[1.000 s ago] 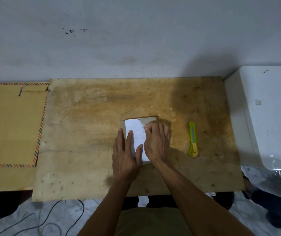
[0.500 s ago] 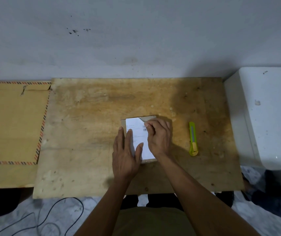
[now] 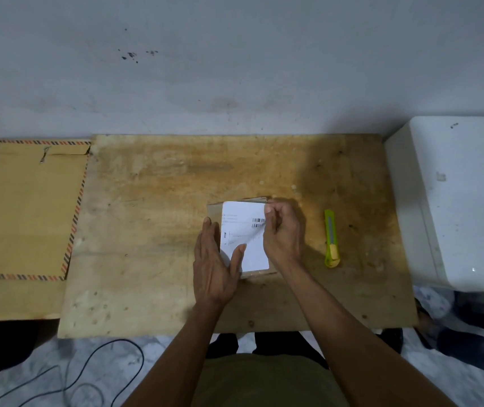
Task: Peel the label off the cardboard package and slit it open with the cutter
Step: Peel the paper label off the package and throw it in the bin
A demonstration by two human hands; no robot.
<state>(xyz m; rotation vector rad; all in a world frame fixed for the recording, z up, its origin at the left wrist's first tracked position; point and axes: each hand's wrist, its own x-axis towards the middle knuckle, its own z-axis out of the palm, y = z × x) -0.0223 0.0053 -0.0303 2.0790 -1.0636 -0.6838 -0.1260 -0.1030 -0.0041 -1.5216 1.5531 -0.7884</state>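
A small brown cardboard package point(image 3: 215, 211) lies flat in the middle of the plywood board point(image 3: 146, 230). A white label point(image 3: 242, 227) with barcodes covers most of its top. My left hand point(image 3: 213, 265) lies flat with spread fingers on the package's left and near part, thumb on the label. My right hand point(image 3: 283, 233) is curled at the label's far right corner, thumb and forefinger pinched on that corner. A green and yellow cutter point(image 3: 330, 237) lies on the board to the right of my right hand, apart from it, its blade end pointing away from me.
A large brown envelope point(image 3: 26, 207) with a striped border lies on the surface to the left of the board. A white box point(image 3: 464, 201) stands at the right edge. A wall rises right behind the board. Black cables point(image 3: 94, 374) lie on the floor below.
My right hand has moved from lying over the label's right side to its far right corner, fingers now pinched there. More of the label shows. My left hand has stayed in place.
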